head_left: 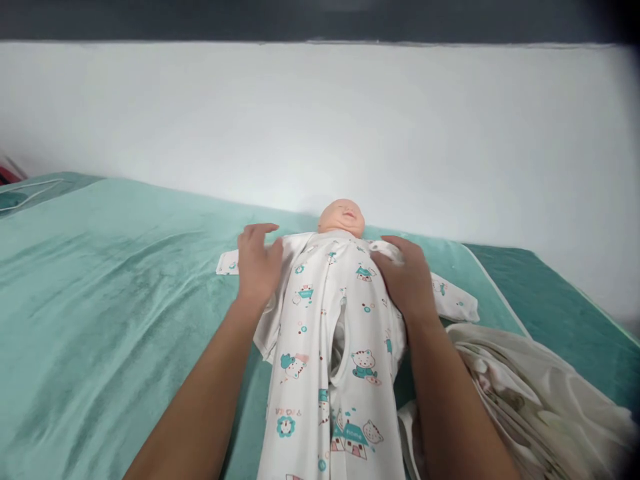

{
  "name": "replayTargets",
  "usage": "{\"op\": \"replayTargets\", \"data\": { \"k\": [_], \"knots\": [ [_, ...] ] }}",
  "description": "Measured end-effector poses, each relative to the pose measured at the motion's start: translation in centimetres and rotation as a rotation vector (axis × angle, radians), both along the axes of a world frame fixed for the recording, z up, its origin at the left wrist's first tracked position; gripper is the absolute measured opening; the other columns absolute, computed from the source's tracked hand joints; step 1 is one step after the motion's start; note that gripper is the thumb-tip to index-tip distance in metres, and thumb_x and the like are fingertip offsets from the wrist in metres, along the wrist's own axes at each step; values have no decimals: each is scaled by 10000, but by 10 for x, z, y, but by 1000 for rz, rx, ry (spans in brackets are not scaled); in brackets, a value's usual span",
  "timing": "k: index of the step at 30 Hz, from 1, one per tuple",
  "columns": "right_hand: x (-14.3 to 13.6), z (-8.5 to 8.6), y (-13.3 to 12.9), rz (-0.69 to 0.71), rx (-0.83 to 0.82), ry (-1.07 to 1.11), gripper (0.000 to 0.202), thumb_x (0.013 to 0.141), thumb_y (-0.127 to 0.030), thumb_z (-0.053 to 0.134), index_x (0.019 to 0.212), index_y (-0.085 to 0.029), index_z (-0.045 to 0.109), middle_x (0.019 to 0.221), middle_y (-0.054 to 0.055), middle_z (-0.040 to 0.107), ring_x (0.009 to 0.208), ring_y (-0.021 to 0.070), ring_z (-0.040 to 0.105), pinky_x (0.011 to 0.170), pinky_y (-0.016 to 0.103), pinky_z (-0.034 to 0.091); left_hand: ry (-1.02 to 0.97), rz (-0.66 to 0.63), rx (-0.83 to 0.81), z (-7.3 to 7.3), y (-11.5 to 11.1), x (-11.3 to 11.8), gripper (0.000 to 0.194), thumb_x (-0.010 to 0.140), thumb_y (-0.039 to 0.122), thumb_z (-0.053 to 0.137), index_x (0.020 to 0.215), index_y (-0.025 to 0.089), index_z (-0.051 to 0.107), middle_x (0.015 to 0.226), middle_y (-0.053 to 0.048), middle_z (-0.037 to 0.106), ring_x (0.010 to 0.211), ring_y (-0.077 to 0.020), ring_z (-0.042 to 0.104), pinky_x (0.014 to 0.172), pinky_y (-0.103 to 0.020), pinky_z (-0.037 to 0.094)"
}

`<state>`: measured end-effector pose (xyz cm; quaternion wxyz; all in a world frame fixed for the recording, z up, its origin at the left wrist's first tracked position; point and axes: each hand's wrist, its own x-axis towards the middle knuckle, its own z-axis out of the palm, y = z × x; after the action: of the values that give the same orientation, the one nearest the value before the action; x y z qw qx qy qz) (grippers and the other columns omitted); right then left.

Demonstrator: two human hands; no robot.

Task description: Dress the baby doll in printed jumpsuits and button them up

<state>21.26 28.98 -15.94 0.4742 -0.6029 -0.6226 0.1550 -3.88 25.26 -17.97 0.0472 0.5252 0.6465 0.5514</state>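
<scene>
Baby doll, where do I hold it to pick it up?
Probably under the head and upper back, coming from both sides: the doll lies face up, the wall is close behind its head, and the printed suit looks loose.

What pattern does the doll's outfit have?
Outfit: teal and pink cartoon animals and houses on white; head view.

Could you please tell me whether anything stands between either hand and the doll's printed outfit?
Nothing visible does: the left hand and right hand are at opposite sides of the printed outfit; the crumpled cloth lies off to the right.
</scene>
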Motion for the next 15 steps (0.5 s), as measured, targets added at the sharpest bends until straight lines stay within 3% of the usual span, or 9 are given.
{"op": "replayTargets", "data": {
  "k": [2,5,10,15],
  "knots": [
    [-6,-2,-1,116,-59,-36,378,781,-370,608,1130,-252,692,1260,75,652,1201,287,549,1071,500,367,164,-170,-36,1,3,9,240,914,279,513,1111,256,647,1188,-50,630,1196,-231,504,1055,-399,380],
    [-7,-3,3,156,-84,-63,311,825,-367,566,1078,-282,723,1207,46,693,1155,274,587,1025,476,403,261,-325,-138,0,11,13,282,962,330,456,1149,278,659,1204,-30,665,1173,-221,546,1052,-401,376],
    [-8,-2,23,90,-155,-192,308,802,-263,510,983,-302,755,1042,27,744,975,256,639,866,409,453,350,-264,-261,-4,27,9,329,973,390,430,1216,297,632,1256,-35,661,1190,-254,567,1021,-437,378],
    [-4,-2,34,-12,-213,-269,321,765,-209,489,925,-279,758,951,38,748,881,232,639,773,341,446,495,-129,-403,-2,31,6,325,967,334,396,1185,302,634,1182,-29,692,1126,-253,600,949,-401,425]
  ]
}}
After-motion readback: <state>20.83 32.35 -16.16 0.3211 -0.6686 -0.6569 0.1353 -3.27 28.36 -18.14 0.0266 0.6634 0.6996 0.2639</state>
